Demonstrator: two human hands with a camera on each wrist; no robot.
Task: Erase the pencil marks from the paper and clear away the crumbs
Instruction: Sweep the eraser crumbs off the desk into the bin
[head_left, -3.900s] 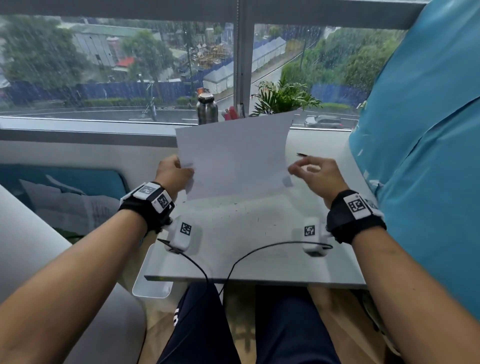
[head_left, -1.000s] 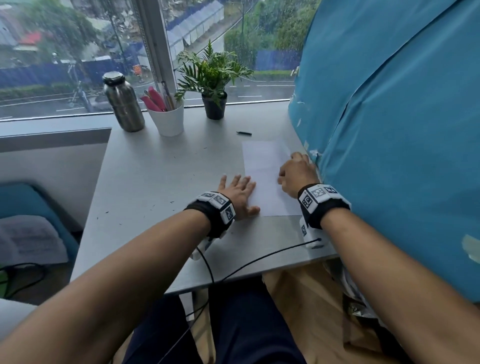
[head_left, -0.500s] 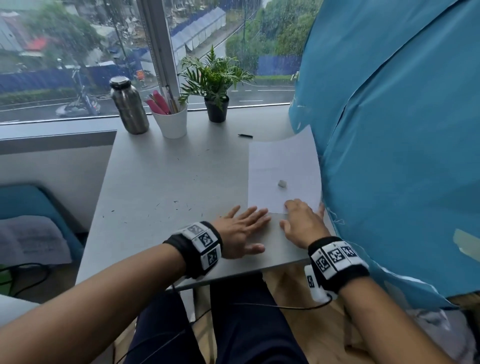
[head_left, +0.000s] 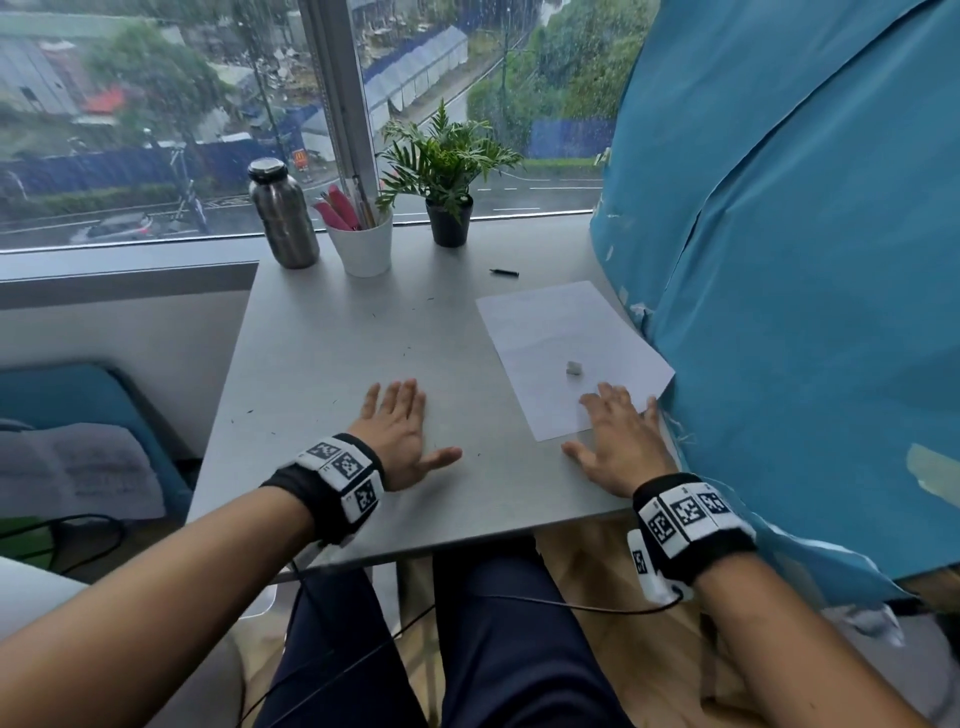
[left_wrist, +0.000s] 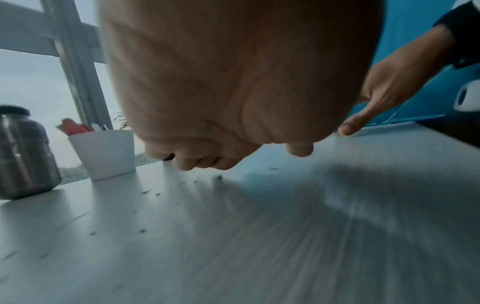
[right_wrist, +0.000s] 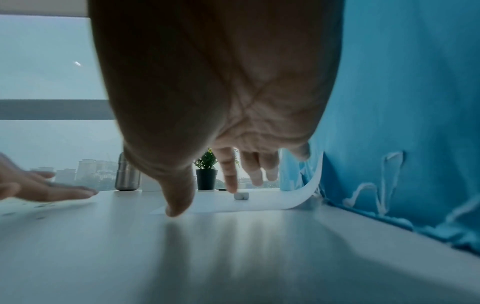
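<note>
A white sheet of paper (head_left: 561, 343) lies on the right side of the grey table (head_left: 337, 353), its right edge curling up against the blue cloth (right_wrist: 315, 179). A small white eraser (head_left: 573, 368) sits on the paper (right_wrist: 221, 203), seen just beyond my fingers in the right wrist view (right_wrist: 241, 195). My right hand (head_left: 618, 441) lies flat with fingers spread over the paper's near corner, holding nothing. My left hand (head_left: 400, 436) is flat and empty on the bare table left of the paper. Dark eraser crumbs (left_wrist: 145, 192) are scattered on the table around the left hand (left_wrist: 207, 156).
At the back by the window stand a steel bottle (head_left: 283, 215), a white cup with pens (head_left: 361, 247) and a small potted plant (head_left: 447, 208). A short black pencil (head_left: 504, 272) lies beyond the paper. Blue cloth (head_left: 805, 260) walls the right side. The table's near edge is at my wrists.
The paper held up earlier now lies on the table with the eraser on it. Since half a second ago both hands have spread flat, the left sliding away from the paper.
</note>
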